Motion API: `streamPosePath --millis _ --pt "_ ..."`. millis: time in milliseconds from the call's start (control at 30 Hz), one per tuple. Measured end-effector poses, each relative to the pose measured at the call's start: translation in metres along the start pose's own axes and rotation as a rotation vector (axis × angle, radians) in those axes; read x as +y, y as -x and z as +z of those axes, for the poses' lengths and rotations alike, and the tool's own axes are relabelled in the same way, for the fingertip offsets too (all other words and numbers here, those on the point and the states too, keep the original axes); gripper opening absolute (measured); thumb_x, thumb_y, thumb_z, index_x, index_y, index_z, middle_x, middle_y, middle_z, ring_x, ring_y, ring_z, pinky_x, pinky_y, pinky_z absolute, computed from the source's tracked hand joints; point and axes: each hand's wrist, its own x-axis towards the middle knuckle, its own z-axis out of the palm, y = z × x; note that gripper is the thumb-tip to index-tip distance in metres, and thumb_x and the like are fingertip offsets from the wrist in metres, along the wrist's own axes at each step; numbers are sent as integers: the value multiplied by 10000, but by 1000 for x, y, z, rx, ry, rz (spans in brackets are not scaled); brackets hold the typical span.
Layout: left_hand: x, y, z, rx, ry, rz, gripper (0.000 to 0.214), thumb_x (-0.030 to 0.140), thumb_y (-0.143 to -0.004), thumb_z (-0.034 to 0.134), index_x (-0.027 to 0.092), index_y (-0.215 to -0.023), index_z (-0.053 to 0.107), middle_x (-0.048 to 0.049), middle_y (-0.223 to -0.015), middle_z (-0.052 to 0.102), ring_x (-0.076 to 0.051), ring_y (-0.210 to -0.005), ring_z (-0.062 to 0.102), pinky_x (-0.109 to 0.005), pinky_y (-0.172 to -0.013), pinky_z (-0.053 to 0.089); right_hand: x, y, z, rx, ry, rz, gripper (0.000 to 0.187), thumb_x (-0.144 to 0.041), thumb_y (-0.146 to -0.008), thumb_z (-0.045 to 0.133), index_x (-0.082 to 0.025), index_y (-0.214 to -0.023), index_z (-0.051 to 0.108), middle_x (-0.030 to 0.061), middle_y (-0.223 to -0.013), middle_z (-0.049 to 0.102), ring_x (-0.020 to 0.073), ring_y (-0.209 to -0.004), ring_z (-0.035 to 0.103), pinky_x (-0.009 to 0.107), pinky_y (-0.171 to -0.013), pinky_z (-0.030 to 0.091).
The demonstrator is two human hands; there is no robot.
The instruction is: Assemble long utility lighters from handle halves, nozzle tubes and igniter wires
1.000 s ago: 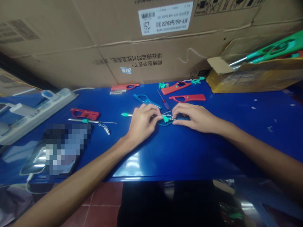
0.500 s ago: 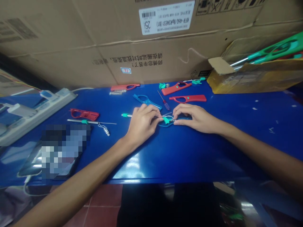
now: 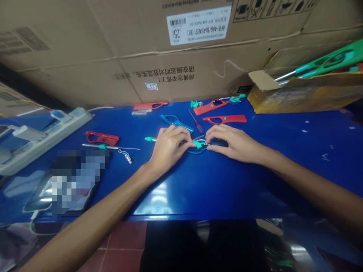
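My left hand pinches a small green trigger piece between thumb and fingertips. A metal tube with a green collar sticks out to the left of this hand; its far part is hidden by the palm. White wires loop from the green piece to my right hand, whose thumb and fingers are closed on their end. Under both hands lies a blue lighter shell, mostly covered. Just beyond them are a purple-handled screwdriver and another blue shell half.
Red lighter shells lie along the back, with one more at left beside a lighter tube with wires. A power strip and phones stand left. A carton of green lighters sits back right.
Both hands stay nearly in place over the blue shell. The right fingertips have shifted slightly left, closer to the green piece. The whole view has tilted a little.
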Motion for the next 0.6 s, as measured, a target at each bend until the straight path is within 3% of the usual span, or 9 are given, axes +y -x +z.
streamPosePath --millis 500,600 --pt "0 -1 0 -5 75 -37 109 320 -889 757 225 -838 741 23 -984 748 -172 -869 599 -339 -800 329 4 -5 7 78 -280 16 130 -342 -868 733 -222 -883 687 50 -1031 713 237 -1021 623 425 -979 427" --pt "1 -1 0 17 77 -32 109 324 -907 742 229 -854 738 17 -1010 748 -172 -873 599 -343 -811 336 3 -6 9 96 -294 80 146 -354 -836 750 -230 -854 675 46 -1028 727 240 -964 603 418 -903 446"
